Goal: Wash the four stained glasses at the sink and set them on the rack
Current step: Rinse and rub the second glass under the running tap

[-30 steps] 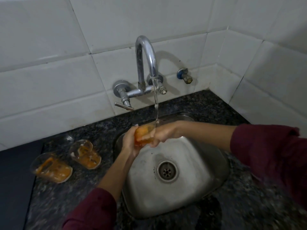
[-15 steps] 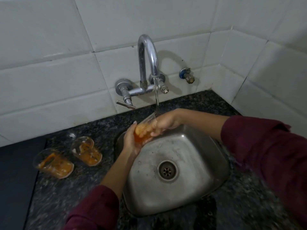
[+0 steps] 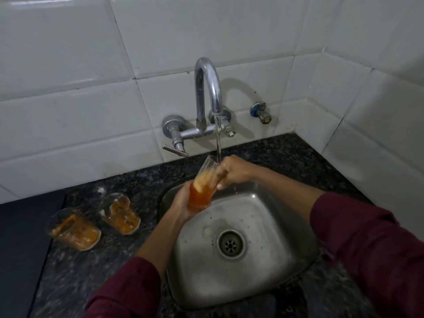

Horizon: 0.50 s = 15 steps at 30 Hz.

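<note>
Under the tap, the glass now stands more upright than a second ago, its mouth raised into the stream and filling with orange water. Left hand clasps its base; right hand pinches the rim, fingers possibly inside. Rinsing has begun, judging by that. Two stained glasses lie left of the tap on the desk; no rack shows.
</note>
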### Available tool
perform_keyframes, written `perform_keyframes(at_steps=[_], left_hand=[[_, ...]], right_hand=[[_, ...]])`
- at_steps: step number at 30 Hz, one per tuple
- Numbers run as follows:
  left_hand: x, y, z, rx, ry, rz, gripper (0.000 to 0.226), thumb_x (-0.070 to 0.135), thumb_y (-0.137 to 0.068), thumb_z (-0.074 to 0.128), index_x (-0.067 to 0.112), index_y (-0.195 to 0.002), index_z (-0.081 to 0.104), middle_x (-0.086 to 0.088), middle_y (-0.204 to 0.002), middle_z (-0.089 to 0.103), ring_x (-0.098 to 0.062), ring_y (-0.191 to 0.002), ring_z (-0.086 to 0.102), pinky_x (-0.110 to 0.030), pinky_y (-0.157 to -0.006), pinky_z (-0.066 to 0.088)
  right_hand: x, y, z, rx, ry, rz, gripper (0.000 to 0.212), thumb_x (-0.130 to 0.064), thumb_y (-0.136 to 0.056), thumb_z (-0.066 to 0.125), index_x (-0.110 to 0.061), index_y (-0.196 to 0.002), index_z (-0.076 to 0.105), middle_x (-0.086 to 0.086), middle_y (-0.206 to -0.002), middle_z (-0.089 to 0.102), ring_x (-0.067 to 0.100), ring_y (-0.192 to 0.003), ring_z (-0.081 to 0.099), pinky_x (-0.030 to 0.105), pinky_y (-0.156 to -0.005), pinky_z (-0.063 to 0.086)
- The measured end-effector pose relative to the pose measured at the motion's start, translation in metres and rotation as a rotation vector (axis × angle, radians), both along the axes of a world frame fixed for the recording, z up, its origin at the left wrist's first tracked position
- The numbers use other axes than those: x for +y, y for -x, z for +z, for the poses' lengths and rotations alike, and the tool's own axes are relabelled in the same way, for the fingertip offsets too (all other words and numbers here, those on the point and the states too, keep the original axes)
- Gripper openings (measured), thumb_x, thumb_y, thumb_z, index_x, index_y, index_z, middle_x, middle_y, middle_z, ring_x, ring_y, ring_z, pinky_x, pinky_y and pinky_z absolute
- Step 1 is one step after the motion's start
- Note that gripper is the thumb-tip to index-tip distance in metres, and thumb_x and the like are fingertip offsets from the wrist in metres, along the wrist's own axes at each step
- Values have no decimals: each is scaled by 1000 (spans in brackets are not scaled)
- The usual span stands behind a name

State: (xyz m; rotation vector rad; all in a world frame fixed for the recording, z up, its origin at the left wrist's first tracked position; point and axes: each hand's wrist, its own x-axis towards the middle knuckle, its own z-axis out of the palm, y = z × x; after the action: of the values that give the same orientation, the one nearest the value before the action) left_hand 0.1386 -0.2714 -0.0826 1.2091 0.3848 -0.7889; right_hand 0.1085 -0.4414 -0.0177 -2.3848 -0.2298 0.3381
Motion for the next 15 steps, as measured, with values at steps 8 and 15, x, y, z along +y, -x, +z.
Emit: perform_keyframes(at_steps=[8,15], left_hand=[[2,14,9,-260,-62,-494,60,63,-92,30,19,-122,57,-18,-107,67,-40,-90,69,-46,-69,59],[11,25,-10,40,142,-474,73,63,-89,39,3,-128,54,-22,-106,62,-27,-68,67,-34,-56,56]], right_hand=[[-9,3,-19,247,-493,-47,16,2,-72,71,-14,-75,68,0,-69,70,14,-68,66,27,-68,55],[5,27,-59,257,-684,-337,14,-16,-80,70,-21,-89,60,0,-90,61,20,-87,62,34,-66,54]])
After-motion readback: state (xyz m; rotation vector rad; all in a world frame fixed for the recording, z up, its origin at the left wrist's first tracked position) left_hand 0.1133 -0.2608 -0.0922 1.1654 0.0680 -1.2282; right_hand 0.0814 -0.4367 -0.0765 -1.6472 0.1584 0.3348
